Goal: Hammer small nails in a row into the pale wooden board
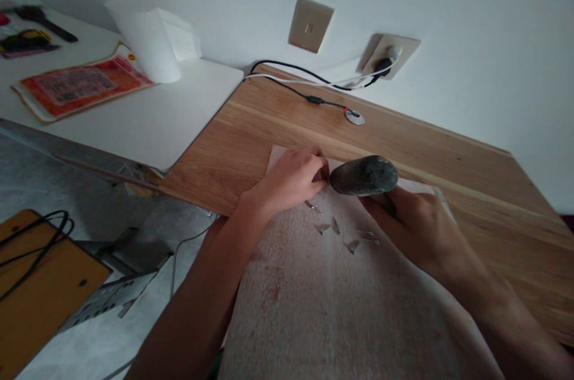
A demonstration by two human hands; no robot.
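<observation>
- A pale wall (251, 3) backs a wooden worktop (273, 120), where a whitish board (287, 308) runs towards the person.
- Over the board's far part is a dark-headed hammer (364, 175), its head just beside the tips of the left hand's fingers and in front of the right hand.
- The right hand (417, 221) has its fingers curled round the handle, mostly hidden, probably for a firm, controlled grip.
- The left hand (296, 172) rests on the board with fingers bent inward; whether they pinch anything, I cannot tell. Its placing probably steadies the board or something small.
- At least 5 small metal pieces (352, 246) lie loose on the board, nearer the person than the fingertips, presumably for easy reach.
- Farther out, cables (291, 86) cross the wooden worktop to a socket (392, 57); leftward, a white worktop (197, 108) carries an orange packet (85, 84).
</observation>
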